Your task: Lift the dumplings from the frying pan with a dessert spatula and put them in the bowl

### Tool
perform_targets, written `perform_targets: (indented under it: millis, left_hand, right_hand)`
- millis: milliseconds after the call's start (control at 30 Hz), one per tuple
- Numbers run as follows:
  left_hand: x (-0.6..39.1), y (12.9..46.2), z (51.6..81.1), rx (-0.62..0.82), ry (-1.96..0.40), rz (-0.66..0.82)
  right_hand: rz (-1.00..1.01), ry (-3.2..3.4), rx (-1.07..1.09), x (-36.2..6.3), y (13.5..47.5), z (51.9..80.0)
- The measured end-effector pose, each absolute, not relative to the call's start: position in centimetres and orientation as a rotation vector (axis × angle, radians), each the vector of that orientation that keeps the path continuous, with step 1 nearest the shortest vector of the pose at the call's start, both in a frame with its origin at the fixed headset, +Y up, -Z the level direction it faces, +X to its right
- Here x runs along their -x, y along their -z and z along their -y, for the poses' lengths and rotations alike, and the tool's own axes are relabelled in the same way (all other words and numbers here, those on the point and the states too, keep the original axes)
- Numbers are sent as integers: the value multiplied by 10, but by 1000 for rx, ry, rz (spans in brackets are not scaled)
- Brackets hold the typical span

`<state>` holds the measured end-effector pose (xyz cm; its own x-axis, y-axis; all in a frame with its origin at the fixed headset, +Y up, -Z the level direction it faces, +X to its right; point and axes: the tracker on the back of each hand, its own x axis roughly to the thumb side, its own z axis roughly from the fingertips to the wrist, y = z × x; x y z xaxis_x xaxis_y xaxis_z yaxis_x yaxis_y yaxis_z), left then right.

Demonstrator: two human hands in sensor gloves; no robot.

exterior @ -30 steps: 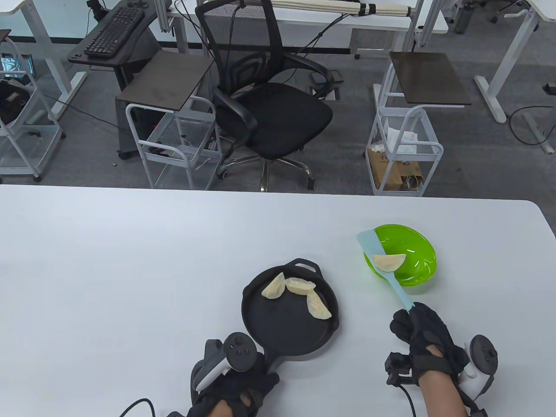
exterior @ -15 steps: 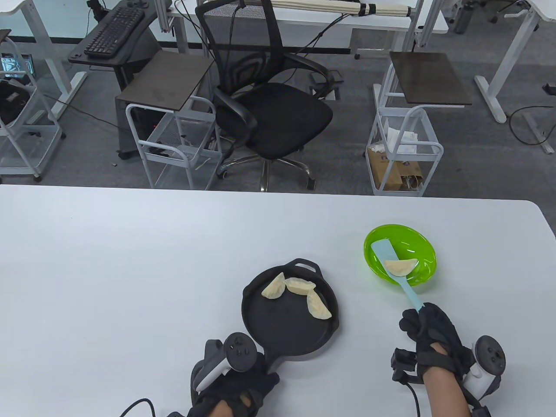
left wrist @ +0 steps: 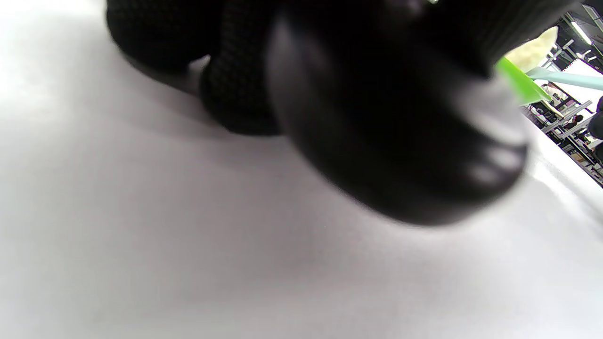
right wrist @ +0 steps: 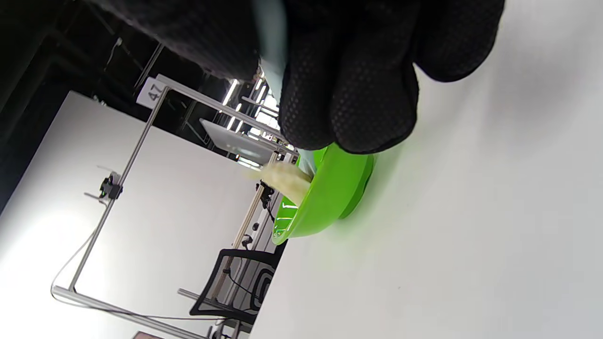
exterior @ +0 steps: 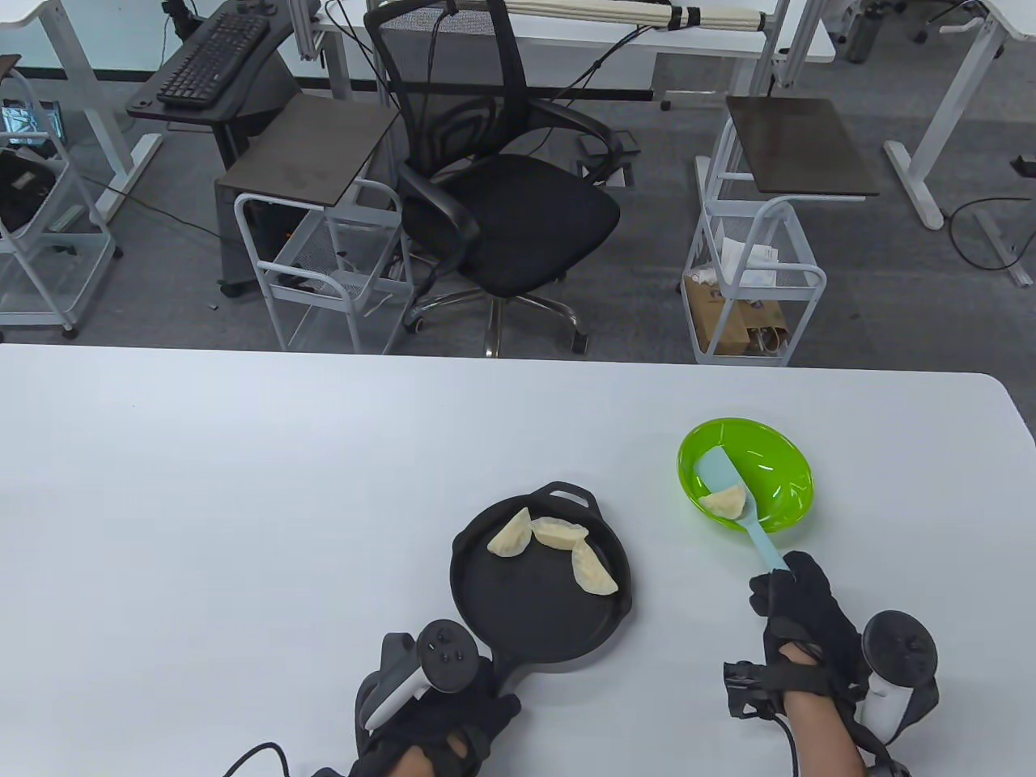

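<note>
A black frying pan (exterior: 541, 615) sits near the table's front with three pale dumplings (exterior: 550, 546) along its far side. My left hand (exterior: 441, 704) grips the pan's handle at the front. My right hand (exterior: 797, 607) grips the handle of a light blue dessert spatula (exterior: 740, 508), whose blade reaches into the green bowl (exterior: 773, 465). One dumpling (exterior: 724, 502) lies on the blade's left edge inside the bowl, tilted toward the bowl's left wall. In the right wrist view the bowl (right wrist: 325, 197) and that dumpling (right wrist: 282, 176) show below my gloved fingers (right wrist: 348, 89).
The white table (exterior: 243, 502) stretches wide to the left and behind the pan. Its far edge runs across the middle of the table view, with an office chair (exterior: 502, 202) and wire carts (exterior: 753, 275) on the floor beyond.
The spatula has moved right and down into the bowl and rolled to the left. The dumpling has slid from the blade's right side to its left edge. The left hand and pan have stayed still.
</note>
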<state>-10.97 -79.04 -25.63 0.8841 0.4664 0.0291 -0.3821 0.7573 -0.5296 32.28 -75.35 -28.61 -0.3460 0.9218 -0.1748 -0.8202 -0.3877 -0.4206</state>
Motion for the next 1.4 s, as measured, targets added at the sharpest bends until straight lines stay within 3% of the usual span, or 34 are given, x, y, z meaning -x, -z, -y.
perform_targets:
  millis: [833,1400]
  left_hand:
    - [110,256,791,549,-464,160]
    - [110,257,791,550,-464,159]
  right_hand:
    - [481,-1826,454,-330,279,748]
    - [399,-1584,405,-326,279,755]
